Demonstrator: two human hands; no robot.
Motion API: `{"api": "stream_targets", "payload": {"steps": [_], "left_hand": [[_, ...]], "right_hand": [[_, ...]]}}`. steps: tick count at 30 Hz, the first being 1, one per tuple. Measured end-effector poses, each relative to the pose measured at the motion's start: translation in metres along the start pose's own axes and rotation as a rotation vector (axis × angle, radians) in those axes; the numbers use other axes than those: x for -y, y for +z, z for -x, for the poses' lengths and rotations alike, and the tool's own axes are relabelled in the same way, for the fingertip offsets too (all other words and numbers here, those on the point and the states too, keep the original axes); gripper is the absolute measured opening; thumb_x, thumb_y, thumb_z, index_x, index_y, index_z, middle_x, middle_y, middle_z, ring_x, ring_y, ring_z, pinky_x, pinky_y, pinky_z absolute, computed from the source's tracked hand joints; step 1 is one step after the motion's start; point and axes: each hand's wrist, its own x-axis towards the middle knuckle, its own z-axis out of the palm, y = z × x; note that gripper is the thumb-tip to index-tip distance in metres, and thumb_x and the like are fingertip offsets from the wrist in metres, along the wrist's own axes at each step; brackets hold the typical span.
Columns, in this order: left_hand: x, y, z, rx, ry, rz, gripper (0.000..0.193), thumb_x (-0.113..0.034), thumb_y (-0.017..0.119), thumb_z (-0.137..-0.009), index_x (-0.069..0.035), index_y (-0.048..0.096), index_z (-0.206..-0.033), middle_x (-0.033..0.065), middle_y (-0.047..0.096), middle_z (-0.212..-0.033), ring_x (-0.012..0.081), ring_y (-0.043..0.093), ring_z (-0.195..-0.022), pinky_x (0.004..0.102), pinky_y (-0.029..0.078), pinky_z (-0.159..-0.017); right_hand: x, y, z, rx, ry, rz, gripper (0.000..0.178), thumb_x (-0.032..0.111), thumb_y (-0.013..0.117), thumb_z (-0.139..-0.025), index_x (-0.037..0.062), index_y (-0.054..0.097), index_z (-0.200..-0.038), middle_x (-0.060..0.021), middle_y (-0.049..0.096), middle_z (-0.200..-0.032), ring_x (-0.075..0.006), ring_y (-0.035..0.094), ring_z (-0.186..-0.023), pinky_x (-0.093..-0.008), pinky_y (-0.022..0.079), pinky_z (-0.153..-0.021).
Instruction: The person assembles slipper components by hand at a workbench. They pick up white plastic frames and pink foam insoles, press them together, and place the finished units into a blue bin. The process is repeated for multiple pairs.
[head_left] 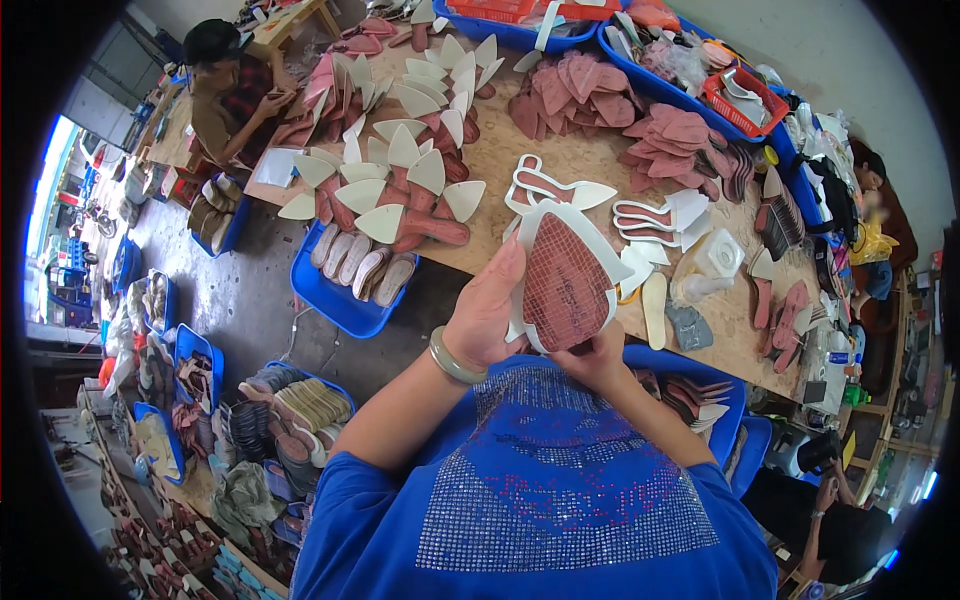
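Close in front of my chest I hold a shoe sole piece [566,285], a red-brown insole with a grid pattern and white material around its edge. My left hand [488,312] grips its left side, thumb up along the white edge. My right hand [596,356] closes on its lower end, with some fingers hidden behind it. Beyond it on the table lie white-edged insole pieces [562,190]. Similar white strips [660,215] lie stacked to the right. Near them are a translucent plastic bottle [708,265] and a pale narrow insole [654,308].
Insoles with cream pointed toes [405,190] crowd the wooden table [488,240]. Red-brown insole pieces [575,92] are heaped at the back. A blue bin of insoles [345,300] stands left, below the table edge. A person [225,100] works at the far left; others are at right.
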Motion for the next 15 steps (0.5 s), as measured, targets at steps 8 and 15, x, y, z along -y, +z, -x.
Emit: {"api": "stream_targets", "payload": {"steps": [8,15], "left_hand": [[-0.009,0.009,-0.003,0.141,0.003,0.111,0.049,-0.036,0.034,-0.101,-0.010,0.029,-0.142,0.0096,0.047,-0.132,0.0229,0.051,-0.119,0.0398,0.044,-0.099],[-0.013,-0.003,-0.005,0.050,-0.054,0.056,0.049,-0.038,0.037,-0.100,-0.009,0.032,-0.140,0.0094,0.049,-0.131,0.0233,0.053,-0.117,0.0397,0.046,-0.097]], "right_hand": [[0.004,0.001,-0.007,-0.107,-0.080,-0.009,0.056,0.011,0.081,-0.065,-0.0015,0.058,-0.115,-0.0161,0.061,-0.117,-0.0275,0.061,-0.105,-0.0364,0.047,-0.090],[0.006,0.003,-0.005,-0.126,0.053,-0.115,0.065,0.016,0.081,-0.063,0.0004,0.055,-0.121,-0.0158,0.060,-0.119,-0.0311,0.059,-0.109,-0.0387,0.045,-0.093]]}}
